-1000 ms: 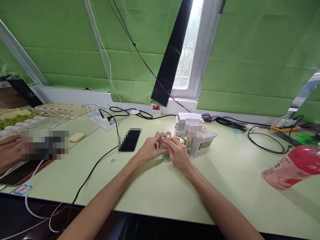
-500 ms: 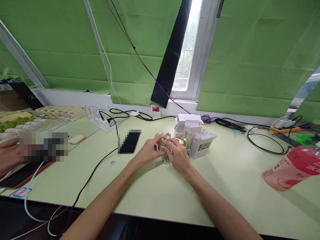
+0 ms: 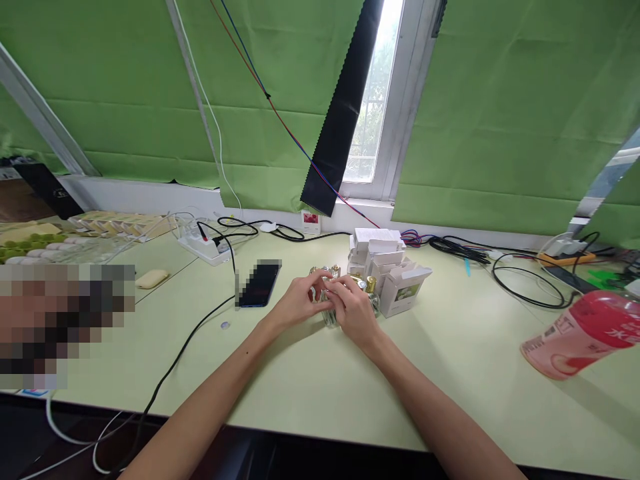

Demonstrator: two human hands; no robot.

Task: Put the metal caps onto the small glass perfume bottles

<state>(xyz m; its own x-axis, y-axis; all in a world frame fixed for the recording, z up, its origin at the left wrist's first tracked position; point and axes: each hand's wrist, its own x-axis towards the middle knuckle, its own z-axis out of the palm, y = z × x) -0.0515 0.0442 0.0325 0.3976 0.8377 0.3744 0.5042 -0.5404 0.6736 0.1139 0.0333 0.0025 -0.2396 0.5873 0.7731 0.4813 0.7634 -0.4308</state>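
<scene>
Fingers of left hand [image 3: 299, 305] and right hand [image 3: 354, 310] pinch a largely hidden small glass bottle [image 3: 329, 315].

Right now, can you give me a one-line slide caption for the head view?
Left hand and right hand meet on a small gold-capped glass bottle beside white cartons on a pale green table.

We see a pale green table [image 3: 310, 380], bright green curtains [image 3: 500, 113], white boxes [image 3: 395, 267], gold bottle caps [image 3: 371, 284], black cables [image 3: 525, 280] and a pink-red bottle [image 3: 580, 333] at right.
</scene>
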